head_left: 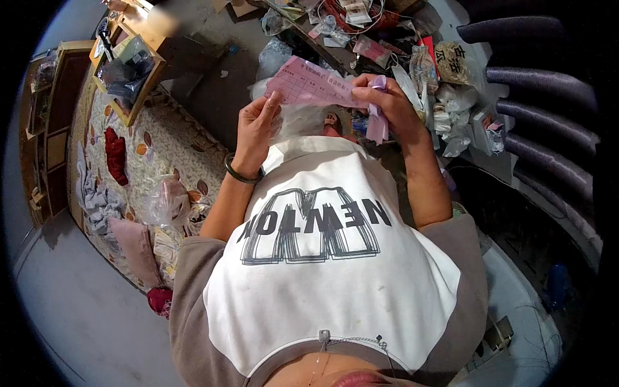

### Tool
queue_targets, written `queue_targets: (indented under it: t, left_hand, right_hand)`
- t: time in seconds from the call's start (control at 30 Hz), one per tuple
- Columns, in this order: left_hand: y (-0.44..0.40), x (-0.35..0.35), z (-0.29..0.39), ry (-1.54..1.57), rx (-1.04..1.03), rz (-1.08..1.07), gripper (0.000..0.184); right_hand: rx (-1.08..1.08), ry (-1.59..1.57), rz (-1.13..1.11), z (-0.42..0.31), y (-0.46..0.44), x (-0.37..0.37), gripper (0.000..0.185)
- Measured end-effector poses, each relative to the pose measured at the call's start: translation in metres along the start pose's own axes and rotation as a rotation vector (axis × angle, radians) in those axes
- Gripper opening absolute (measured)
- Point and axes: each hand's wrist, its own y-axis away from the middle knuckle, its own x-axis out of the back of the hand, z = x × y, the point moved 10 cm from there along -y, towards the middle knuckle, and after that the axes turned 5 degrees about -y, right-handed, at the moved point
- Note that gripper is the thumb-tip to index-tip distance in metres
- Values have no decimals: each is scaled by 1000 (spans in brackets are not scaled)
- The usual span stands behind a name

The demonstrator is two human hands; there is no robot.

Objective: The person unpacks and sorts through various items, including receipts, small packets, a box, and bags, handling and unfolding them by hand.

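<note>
At the bottom of the frame, nearest the camera, a necklace (354, 340) lies at the collar of a white shirt (329, 290) with grey sleeves and printed lettering. Farther up, a dark bangle (242, 170) encircles the left wrist. The 2 hands are apart from each other, each clamped on the same pink sheet (313, 85) at the upper centre of the frame. The left hand (261, 119) pinches the left end between thumb and fingers; the right hand (387, 103) grips the right end and also retains a folded lilac strip (378, 129). Whether the strip is joined to the sheet cannot be determined. The sheet carries printed characters and a ruled grid. Translucent plastic (300, 120) lies beyond the shirt hem. At left, a patterned bed cover (169, 145) supports a red cloth (116, 155), a clear bag (167, 204) and a pink pillow (134, 248). A wooden tray (153, 79) occupies the upper left; mixed packages (454, 100) fill the upper right.
</note>
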Motion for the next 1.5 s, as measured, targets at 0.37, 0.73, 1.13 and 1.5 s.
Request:
queue_targets:
  t: [0.37,0.73,1.13,1.5]
  left_hand:
    - [9,-10,1,-23,-1,25,26]
    - [10,-10,-2,68,2,14,23]
    - [4,-2,-13,103,-7,-78,19]
    - [7,0,-10,48,-8,7,20]
  right_hand:
    - [-32,-291,130,26,-4,15,20]
    - [-14,-117,110,22,3,19,14]
    - [14,-76,67,18,1,15,14]
    - [-10,-181,92,17,-1,7,14]
